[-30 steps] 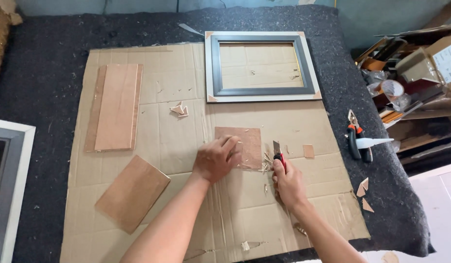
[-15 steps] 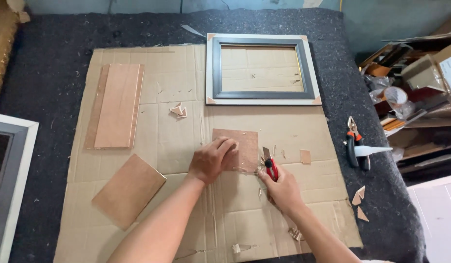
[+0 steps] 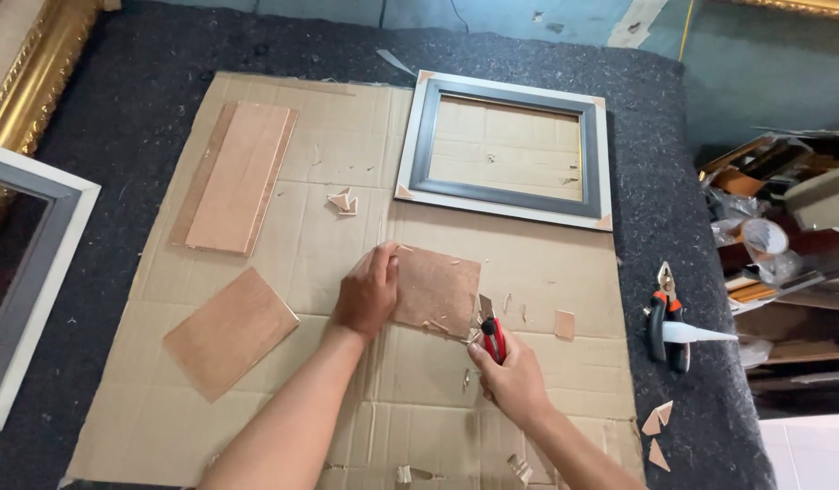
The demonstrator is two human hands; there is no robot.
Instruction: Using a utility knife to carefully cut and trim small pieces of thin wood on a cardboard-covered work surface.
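A person trims a small brown backing board [image 3: 438,290] with a red-handled utility knife [image 3: 492,338] on a large sheet of corrugated cardboard [image 3: 347,227] spread over a dark felt-covered table [image 3: 102,145]. The board lies flat near the middle of the cardboard, just below a grey picture frame with a pale outer edge [image 3: 506,150]. The left hand [image 3: 367,295] is spread open, palm down, fingers pressing on the board's left edge to pin it. The right hand [image 3: 508,377] is closed in a firm fist round the knife's handle, the blade meeting the board at its lower right corner. Done well, this cut seems to call for steady downward pressure from the pinning hand, fingers kept clear of the blade's line, and a shallow, controlled pass that lets the cardboard underneath take the tip. Thin shavings and offcuts [image 3: 342,201] lie scattered about the work. Two larger brown boards, one a stack [image 3: 238,177] and one single piece [image 3: 229,331], rest well apart to the left, and a pair of pliers [image 3: 664,313] lies on the felt to the right, beside a cluttered box of supplies [image 3: 782,245].
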